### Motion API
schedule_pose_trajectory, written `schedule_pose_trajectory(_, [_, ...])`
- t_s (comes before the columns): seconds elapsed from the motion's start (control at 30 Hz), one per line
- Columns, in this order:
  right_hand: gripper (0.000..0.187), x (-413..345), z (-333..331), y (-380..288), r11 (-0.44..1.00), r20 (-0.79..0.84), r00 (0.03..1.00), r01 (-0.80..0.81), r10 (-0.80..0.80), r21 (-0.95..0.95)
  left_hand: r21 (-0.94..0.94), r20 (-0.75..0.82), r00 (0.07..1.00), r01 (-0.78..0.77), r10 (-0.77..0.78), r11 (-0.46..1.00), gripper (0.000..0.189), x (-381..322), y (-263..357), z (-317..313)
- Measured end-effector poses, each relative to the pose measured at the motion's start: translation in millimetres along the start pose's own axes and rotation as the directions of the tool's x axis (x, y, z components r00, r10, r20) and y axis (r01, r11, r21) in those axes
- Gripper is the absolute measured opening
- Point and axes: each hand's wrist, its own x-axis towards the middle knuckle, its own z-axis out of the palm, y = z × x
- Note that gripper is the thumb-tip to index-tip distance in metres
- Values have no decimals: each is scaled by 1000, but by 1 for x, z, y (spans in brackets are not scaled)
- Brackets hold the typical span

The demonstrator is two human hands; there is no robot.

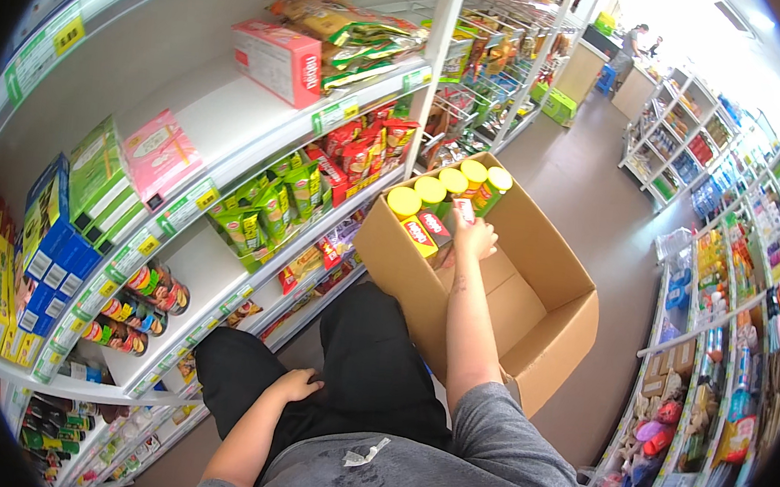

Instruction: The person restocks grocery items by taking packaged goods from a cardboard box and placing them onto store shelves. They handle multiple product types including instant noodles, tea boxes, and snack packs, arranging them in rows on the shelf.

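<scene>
My right hand reaches into an open cardboard box and grips a small red-and-white package. Along the far left side of the box stand several canisters with yellow lids. Beside them are a yellow-and-red carton and a dark-and-red carton, both bearing writing. The near part of the box shows its bare cardboard bottom. My left hand rests on my black-trousered thigh and holds nothing.
To the left, white shelves carry a pink carton, green snack bags, red snack bags and lying canisters. Stocked shelving lines the right side of the aisle floor. A person stands far off by a counter.
</scene>
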Motion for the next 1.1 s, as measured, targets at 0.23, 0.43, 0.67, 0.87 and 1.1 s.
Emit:
schedule_pose_trajectory(0.23, [40,1,15,15,1000,-215,977,10,-13,-13,69,-4,1000,1,-1,998,57,4,-5,4])
schedule_pose_trajectory(0.43, [42,1,22,24,982,-261,965,-38,-12,-187,12,-57,997,-46,47,999,57,4,-14,7])
schedule_pose_trajectory(0.67, [56,-1,-8,39,945,24,989,150,-149,-290,1,-70,991,-113,113,994,53,12,-10,1])
schedule_pose_trajectory(0.87, [62,-31,-85,96,950,-58,982,159,-181,-267,-127,-217,937,-306,275,943,46,2,-6,3])
schedule_pose_trajectory(1.1, [55,-109,-166,144,896,-335,936,55,107,441,-105,-242,905,-382,349,918,41,-45,9,-3])
